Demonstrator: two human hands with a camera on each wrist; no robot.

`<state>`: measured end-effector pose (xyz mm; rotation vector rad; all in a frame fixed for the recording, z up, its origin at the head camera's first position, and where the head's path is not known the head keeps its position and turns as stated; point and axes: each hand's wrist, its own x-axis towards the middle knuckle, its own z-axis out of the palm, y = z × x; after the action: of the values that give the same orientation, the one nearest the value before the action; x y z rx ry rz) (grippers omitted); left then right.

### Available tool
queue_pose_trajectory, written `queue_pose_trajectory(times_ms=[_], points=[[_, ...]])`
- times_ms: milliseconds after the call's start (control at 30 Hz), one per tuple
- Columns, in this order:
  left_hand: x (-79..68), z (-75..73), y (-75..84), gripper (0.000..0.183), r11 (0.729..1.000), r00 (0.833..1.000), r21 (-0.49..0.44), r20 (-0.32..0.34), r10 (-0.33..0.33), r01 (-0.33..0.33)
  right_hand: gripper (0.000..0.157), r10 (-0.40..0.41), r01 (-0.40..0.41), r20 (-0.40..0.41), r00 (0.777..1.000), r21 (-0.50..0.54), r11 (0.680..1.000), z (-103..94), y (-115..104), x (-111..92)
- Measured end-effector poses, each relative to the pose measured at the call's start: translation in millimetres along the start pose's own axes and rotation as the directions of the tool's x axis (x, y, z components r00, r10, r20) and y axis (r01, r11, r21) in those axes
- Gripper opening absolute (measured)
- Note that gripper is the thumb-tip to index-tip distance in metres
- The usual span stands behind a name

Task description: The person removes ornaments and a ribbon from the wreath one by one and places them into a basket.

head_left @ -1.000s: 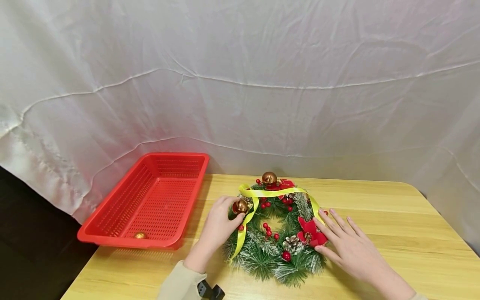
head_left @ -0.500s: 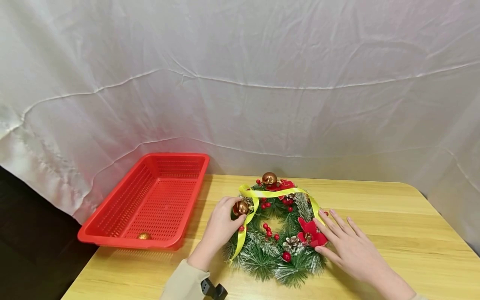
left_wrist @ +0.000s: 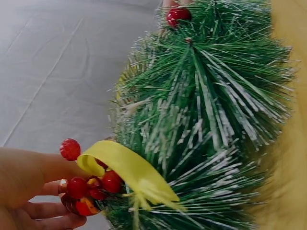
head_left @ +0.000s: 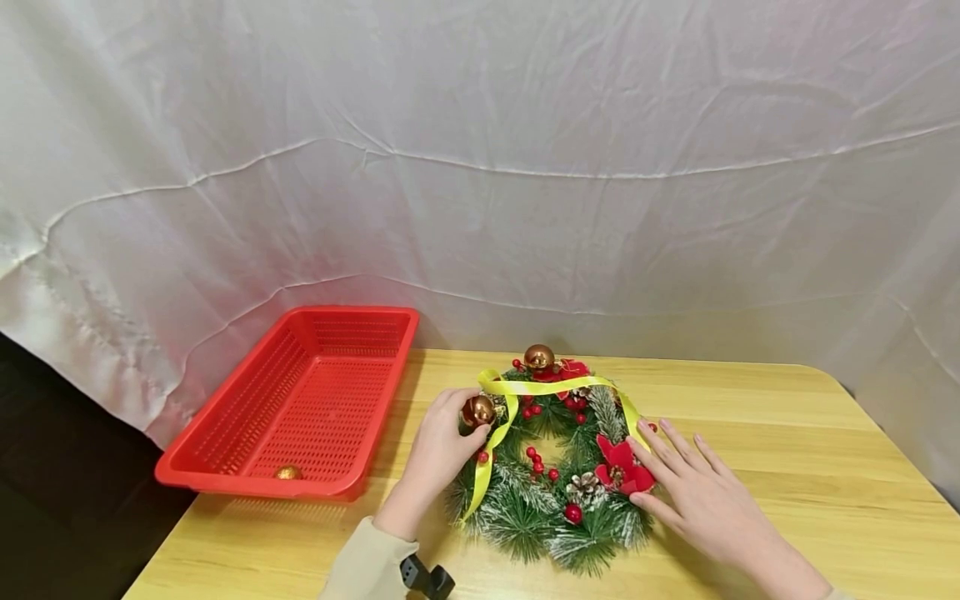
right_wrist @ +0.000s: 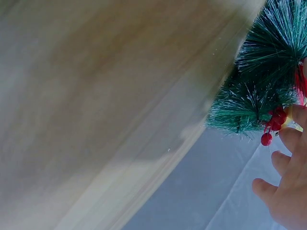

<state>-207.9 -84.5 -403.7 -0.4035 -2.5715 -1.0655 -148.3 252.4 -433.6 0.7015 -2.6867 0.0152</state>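
Observation:
A green Christmas wreath (head_left: 525,525) lies on the table, with red berries, pinecones and a red flower (head_left: 626,468). Across it runs a yellow ribbon (head_left: 555,387), one end hanging over the left side. My left hand (head_left: 435,446) grips a shiny copper bauble (head_left: 478,411) between thumb and fingers at the wreath's left side. In the left wrist view, red berries and the ribbon mostly hide that bauble. My right hand (head_left: 701,500) rests with spread fingers on the wreath's right side, touching the red flower and the ribbon. Another copper bauble (head_left: 538,357) sits at the far edge.
On the left stands a red plastic basket (head_left: 255,487), holding a small gold ball (head_left: 288,472). The wooden table (head_left: 825,467) ends at a pale hanging cloth (head_left: 525,225) behind. A black strap device (head_left: 427,577) is on the left wrist.
My left hand has shifted the copper bauble slightly, now a bit up and left of half a second ago. The gold ball rolled a little right early on. My right hand stays put.

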Motion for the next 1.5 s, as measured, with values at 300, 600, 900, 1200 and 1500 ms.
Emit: queue_pose_trajectory(times_ms=[300, 600, 900, 1200, 1500], points=[[-0.5, -10.7, 2.4, 0.048, 1.000, 0.999, -0.012, -0.040, -0.004, 0.004, 0.065, -0.003, 0.003, -0.002, 1.000, 0.013, 1.000, -0.5, -1.1, -1.3], [-1.0, -22.8, 3.2, 0.047, 1.000, 0.995, -0.008, -0.093, -0.019, 0.019, 0.065, -0.010, 0.010, -0.020, 1.000, 0.009, 1.000, 1.4, -0.8, -1.7], [1.6, -37.3, 1.8, 0.049, 0.997, 0.976, 0.025, -0.207, 0.072, -0.068, 0.066, -0.010, 0.010, -0.021, 1.000, 0.006, 1.000, 1.7, -0.7, -1.6], [1.5, -56.2, -1.6, 0.049, 0.999, 0.972, 0.007, -0.230, 0.040, -0.040, 0.067, -0.013, 0.013, -0.010, 1.000, 0.003, 1.000, 2.5, 1.0, -1.3], [0.7, -76.1, -13.1, 0.046, 0.999, 0.964, 0.024, -0.265, 0.034, -0.029, 0.066, 0.000, 0.000, -0.002, 1.000, 0.013, 1.000, 0.4, 0.6, -0.2]])
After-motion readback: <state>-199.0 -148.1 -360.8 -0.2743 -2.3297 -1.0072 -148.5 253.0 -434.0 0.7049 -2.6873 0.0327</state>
